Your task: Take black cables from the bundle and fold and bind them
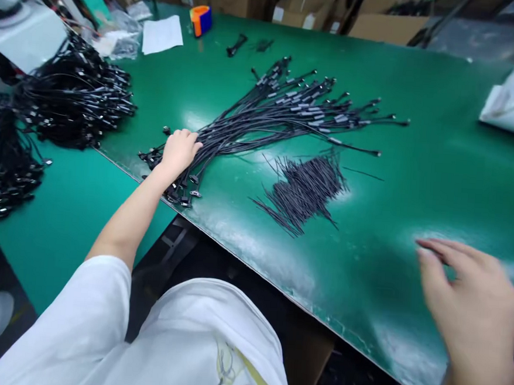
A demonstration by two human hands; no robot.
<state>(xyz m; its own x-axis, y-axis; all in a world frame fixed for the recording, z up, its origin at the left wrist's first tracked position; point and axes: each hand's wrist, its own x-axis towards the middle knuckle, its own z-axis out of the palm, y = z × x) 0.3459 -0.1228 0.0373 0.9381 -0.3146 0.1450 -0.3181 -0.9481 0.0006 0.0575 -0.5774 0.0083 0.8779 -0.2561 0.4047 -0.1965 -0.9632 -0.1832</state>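
Green worktop (416, 186), glossy.
On it: fanned cable bundle (284, 109), pile of short black ties (303, 190), white paper (162, 33), orange-blue tape roll (201, 20).

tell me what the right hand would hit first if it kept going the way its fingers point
Probably nothing close: the right hand points left over bare green table. The pile of short black ties lies up-left of that line; depth is unclear.

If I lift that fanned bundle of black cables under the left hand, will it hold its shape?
Probably not. The cable bundle looks thin and loosely splayed, so it should droop and spread. Only the left hand gathers one end; the connector ends may snag.
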